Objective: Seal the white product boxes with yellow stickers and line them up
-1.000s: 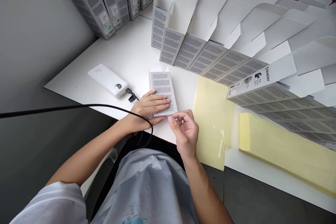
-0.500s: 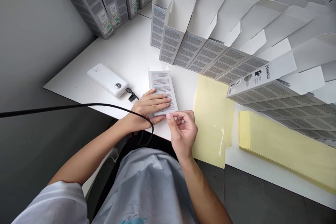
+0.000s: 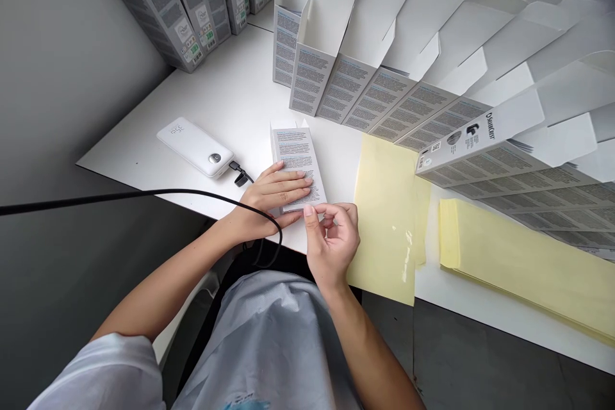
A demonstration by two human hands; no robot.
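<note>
As we inspect from above, the left hand (image 3: pixel 273 195) lies open and flat on a printed white carton (image 3: pixel 298 166) on the white table (image 3: pixel 230 90). The right hand (image 3: pixel 331 243) pinches its fingertips together just below the carton's edge; any held item cannot be determined. Beyond lie 1 yellow sheet (image 3: pixel 387 230), a white power bank (image 3: pixel 195 147) and rows of opened cartons (image 3: pixel 365 77).

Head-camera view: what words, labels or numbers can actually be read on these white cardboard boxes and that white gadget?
"SHARKCREST", probably, in small dark letters on the long white carton
"mSC", probably, on the white rectangular power bank
Too small to read: grey text on the white cardboard box under the left hand
Too small to read: barcode labels on the upright grey cartons
</note>
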